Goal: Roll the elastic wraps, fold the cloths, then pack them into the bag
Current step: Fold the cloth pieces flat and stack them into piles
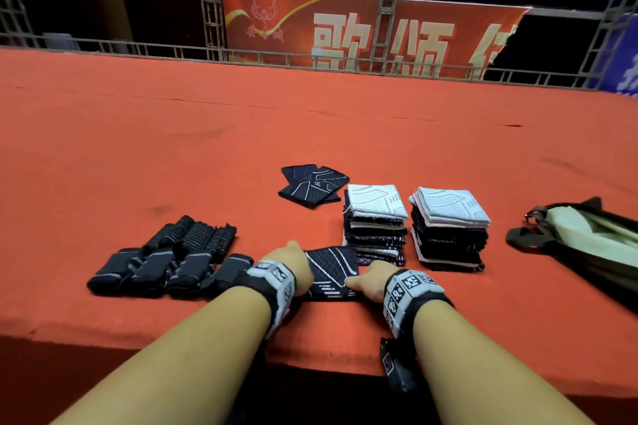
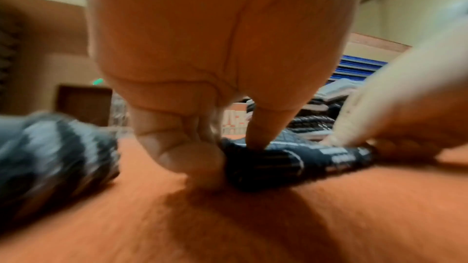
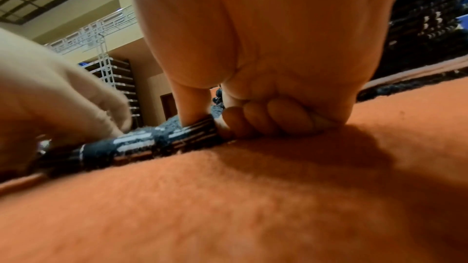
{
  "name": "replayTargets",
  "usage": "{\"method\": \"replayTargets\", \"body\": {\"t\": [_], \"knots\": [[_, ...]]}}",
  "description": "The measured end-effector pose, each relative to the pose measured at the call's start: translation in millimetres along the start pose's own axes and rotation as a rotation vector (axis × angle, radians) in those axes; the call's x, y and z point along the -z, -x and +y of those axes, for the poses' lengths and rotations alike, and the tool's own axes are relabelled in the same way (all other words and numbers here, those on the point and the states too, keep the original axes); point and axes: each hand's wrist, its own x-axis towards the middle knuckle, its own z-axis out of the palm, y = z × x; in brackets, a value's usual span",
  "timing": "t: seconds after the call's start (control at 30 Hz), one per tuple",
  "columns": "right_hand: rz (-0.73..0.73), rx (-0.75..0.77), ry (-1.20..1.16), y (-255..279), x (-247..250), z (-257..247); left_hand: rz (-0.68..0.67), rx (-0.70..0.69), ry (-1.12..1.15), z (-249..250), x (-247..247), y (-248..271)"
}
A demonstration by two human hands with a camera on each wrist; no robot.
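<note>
A dark folded cloth (image 1: 333,272) with white line patterns lies near the table's front edge. My left hand (image 1: 293,262) pinches its left edge, and in the left wrist view the thumb sits on top of the cloth (image 2: 291,163) with the fingers curled against its side. My right hand (image 1: 371,279) pinches the right edge in the same way, thumb on the cloth (image 3: 142,145). Several rolled dark elastic wraps (image 1: 165,259) lie to the left. Two stacks of folded cloths (image 1: 376,221) (image 1: 448,228) stand just behind. The bag (image 1: 583,238) lies open at the right.
Another dark patterned cloth (image 1: 312,185) lies loose behind the stacks. The table (image 1: 207,148) is covered in orange felt and stretches far back to a metal railing (image 1: 310,60). A red banner (image 1: 362,31) hangs beyond it.
</note>
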Motion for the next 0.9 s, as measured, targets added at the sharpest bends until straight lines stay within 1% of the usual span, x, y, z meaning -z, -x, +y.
{"method": "replayTargets", "body": {"t": [0.07,0.1,0.13,0.17,0.23,0.27,0.4,0.5,0.63,0.7,0.77,0.83,0.9], "knots": [[0.026,0.006,0.020,2.6,-0.9,-4.7,0.172,-0.090,-0.019,7.5,-7.6,2.8],[0.028,0.006,0.032,4.3,-1.0,-6.5,0.219,-0.157,-0.053,13.2,-10.9,5.0],[0.028,0.014,0.042,5.3,-1.0,-7.3,0.199,-0.218,-0.100,17.5,-17.2,4.2],[0.023,0.019,0.050,6.0,-0.6,-7.1,0.123,-0.223,-0.144,20.3,-23.1,1.4],[0.005,0.030,0.066,7.2,0.3,-7.4,-0.039,-0.131,-0.169,17.5,-33.6,-7.3],[-0.003,0.035,0.074,7.3,1.9,-6.4,-0.086,-0.096,-0.159,15.5,-38.6,-10.8],[-0.063,0.059,0.125,4.2,9.0,-1.7,-0.101,-0.100,-0.192,10.2,-48.9,-23.6],[-0.080,0.068,0.080,-3.2,12.4,4.0,-0.111,-0.099,-0.218,7.2,-49.4,-31.4],[-0.043,0.173,0.020,-3.9,14.3,13.5,-0.164,-0.109,-0.208,6.6,-45.3,-35.3],[-0.036,0.224,-0.047,-5.2,13.4,20.1,-0.205,-0.109,-0.206,8.0,-41.3,-33.1],[-0.054,0.287,-0.070,-7.7,14.2,25.3,-0.214,-0.104,-0.204,10.1,-38.2,-30.6],[-0.112,0.325,-0.071,-8.0,15.4,26.2,-0.214,-0.101,-0.200,11.0,-37.6,-30.2],[-0.141,0.348,-0.018,-10.5,15.6,24.8,-0.221,-0.098,-0.196,10.7,-38.5,-31.0]]}}
